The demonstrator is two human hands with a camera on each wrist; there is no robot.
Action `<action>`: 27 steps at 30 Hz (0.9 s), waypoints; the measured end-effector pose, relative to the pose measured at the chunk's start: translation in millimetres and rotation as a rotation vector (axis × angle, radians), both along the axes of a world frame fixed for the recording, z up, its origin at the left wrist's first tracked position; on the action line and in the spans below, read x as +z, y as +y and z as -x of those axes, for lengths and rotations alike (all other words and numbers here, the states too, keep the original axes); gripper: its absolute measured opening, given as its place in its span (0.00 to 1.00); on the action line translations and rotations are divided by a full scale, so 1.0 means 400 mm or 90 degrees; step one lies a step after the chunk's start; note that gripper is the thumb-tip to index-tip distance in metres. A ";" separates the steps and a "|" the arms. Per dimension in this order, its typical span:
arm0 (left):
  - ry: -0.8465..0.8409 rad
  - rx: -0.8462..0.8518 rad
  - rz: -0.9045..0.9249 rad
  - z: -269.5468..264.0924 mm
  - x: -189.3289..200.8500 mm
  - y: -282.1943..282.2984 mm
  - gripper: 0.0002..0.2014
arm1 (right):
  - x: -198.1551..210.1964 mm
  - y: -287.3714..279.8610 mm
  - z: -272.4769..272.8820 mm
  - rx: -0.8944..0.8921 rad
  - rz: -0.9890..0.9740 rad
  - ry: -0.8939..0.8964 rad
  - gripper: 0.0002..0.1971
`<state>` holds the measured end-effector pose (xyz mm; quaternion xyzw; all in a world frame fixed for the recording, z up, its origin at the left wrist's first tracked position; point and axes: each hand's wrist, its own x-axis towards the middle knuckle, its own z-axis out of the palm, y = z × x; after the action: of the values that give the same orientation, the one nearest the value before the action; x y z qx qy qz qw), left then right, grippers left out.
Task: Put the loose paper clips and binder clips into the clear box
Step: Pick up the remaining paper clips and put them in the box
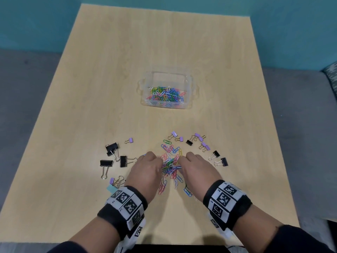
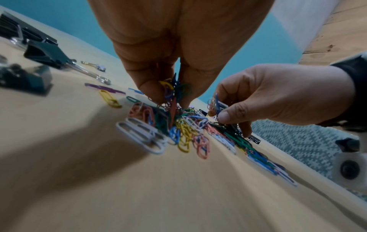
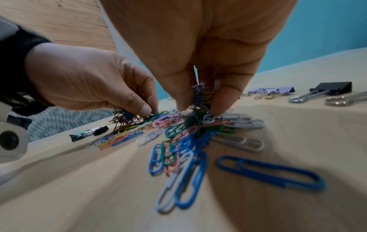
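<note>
A pile of coloured paper clips [image 1: 171, 161] lies on the wooden table near its front edge. My left hand [image 1: 148, 168] pinches a bunch of paper clips [image 2: 174, 92] at the pile's left side. My right hand [image 1: 196, 167] pinches another bunch of paper clips [image 3: 200, 94] at the pile's right side. Black binder clips [image 1: 116, 157] and a purple binder clip [image 1: 129, 140] lie to the left. More purple and black binder clips [image 1: 202, 143] lie to the right. The clear box [image 1: 145, 83] stands farther back at the middle, with several paper clips inside.
The tan table [image 1: 127, 52] stretches bare behind and beside the box. Small binder clips [image 1: 116, 182] lie by my left wrist. A teal wall [image 1: 36, 19] and grey floor surround the table. A patterned cushion [image 1: 331, 75] shows at the right edge.
</note>
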<state>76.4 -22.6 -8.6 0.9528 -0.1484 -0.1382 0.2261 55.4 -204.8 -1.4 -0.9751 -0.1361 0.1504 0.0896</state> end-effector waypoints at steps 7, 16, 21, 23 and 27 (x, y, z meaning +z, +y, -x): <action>-0.023 -0.109 -0.061 -0.013 0.007 -0.013 0.16 | 0.009 -0.015 -0.019 -0.011 -0.011 0.050 0.15; 0.035 -0.061 0.013 -0.043 0.022 -0.002 0.13 | 0.039 -0.035 -0.055 0.028 0.000 0.117 0.17; 0.098 -0.005 0.064 -0.072 0.060 0.015 0.06 | 0.081 -0.046 -0.091 0.045 -0.039 0.182 0.06; 0.138 0.011 0.089 -0.089 0.075 0.019 0.06 | 0.096 -0.052 -0.105 0.068 -0.031 0.201 0.10; 0.198 0.051 0.152 -0.149 0.124 0.016 0.06 | 0.130 -0.069 -0.152 0.074 -0.068 0.247 0.10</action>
<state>136.2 -16.3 41.1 0.8915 -0.0886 -0.2559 0.3631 116.2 -232.5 50.5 -0.9122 -0.1802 0.3329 0.1566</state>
